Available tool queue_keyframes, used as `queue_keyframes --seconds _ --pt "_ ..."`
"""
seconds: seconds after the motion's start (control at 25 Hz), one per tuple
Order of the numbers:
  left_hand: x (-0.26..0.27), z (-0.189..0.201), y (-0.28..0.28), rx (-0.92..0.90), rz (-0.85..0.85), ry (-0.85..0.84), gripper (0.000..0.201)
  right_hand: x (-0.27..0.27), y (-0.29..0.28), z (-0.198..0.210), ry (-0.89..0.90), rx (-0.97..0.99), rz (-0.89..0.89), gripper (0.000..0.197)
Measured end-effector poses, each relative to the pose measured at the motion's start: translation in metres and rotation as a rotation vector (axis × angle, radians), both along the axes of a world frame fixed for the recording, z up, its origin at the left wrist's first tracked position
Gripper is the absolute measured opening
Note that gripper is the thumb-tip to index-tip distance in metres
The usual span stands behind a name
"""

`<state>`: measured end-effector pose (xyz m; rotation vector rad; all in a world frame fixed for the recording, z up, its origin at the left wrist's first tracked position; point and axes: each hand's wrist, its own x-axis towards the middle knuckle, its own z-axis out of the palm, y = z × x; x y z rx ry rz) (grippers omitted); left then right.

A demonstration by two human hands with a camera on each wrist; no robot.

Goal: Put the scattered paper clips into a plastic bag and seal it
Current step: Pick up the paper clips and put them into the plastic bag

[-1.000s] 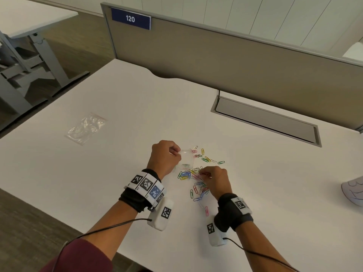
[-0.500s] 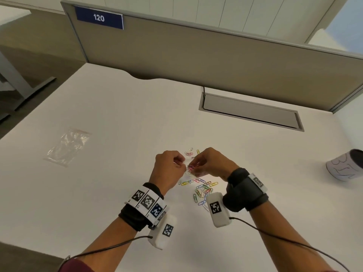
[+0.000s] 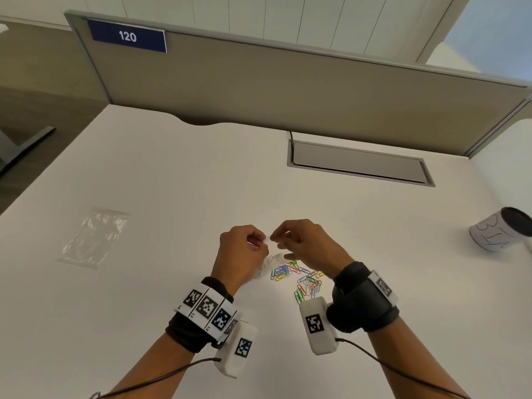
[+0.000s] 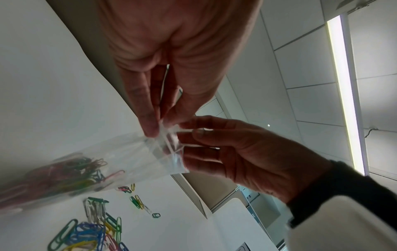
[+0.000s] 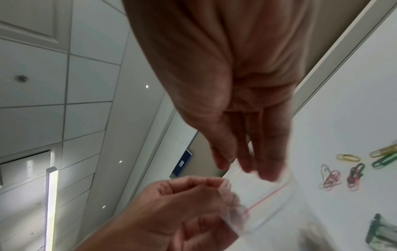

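Observation:
A small clear plastic bag hangs above the white desk, with several coloured paper clips in its bottom. My left hand pinches one side of the bag's mouth. My right hand pinches the other side, thumb against fingers. The bag's red seal line shows between both hands in the right wrist view. More loose paper clips lie scattered on the desk just below and to the right of the hands.
A second clear plastic bag lies flat on the desk at the left. A white cup with a dark rim lies on its side at the far right. A grey cable hatch sits before the partition.
My right hand left the clips on the desk and rose to the bag's mouth. Both hands now hold the bag, lifted higher above the desk.

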<state>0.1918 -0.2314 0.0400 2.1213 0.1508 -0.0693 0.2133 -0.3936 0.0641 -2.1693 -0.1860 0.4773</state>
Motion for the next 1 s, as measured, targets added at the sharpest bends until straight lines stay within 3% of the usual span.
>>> queue_keyframes --seconds 0.08,0.16,0.28,0.36,0.6,0.68,0.76,0.84,0.92,1.0 --pt "0.001 0.001 0.009 -0.026 0.003 -0.004 0.011 -0.006 -0.009 -0.001 -0.177 0.029 -0.124 0.013" --pt "0.004 -0.001 0.017 -0.056 0.002 -0.018 0.011 -0.014 -0.027 -0.015 -0.210 -0.100 -0.225 0.019" --pt "0.008 -0.002 0.026 -0.079 0.001 -0.036 0.011 -0.039 -0.047 -0.050 0.139 -0.381 -0.234 0.070" --pt "0.010 -0.003 0.030 -0.091 -0.003 -0.038 0.012 -0.055 -0.044 -0.072 0.256 -0.464 -0.239 0.085" --pt "0.020 -0.003 0.034 -0.099 -0.014 -0.048 0.012 -0.037 -0.012 -0.095 0.128 -0.380 -0.344 0.058" --pt "0.024 -0.004 0.033 -0.100 -0.015 -0.054 0.012 -0.028 -0.008 -0.098 0.048 -0.330 -0.321 0.061" --pt "0.028 -0.004 0.030 -0.097 -0.011 -0.061 0.012 -0.022 -0.008 -0.099 -0.022 -0.360 -0.199 0.074" --pt "0.031 -0.004 0.025 -0.103 -0.010 -0.063 0.012 -0.017 -0.010 -0.101 -0.045 -0.522 0.030 0.080" --pt "0.033 -0.004 0.019 -0.094 -0.015 -0.059 0.012 -0.014 -0.010 -0.107 -0.095 -0.622 0.161 0.068" --pt "0.033 -0.005 0.014 -0.090 -0.008 -0.056 0.012 -0.013 -0.010 -0.113 -0.174 -0.583 0.147 0.052"
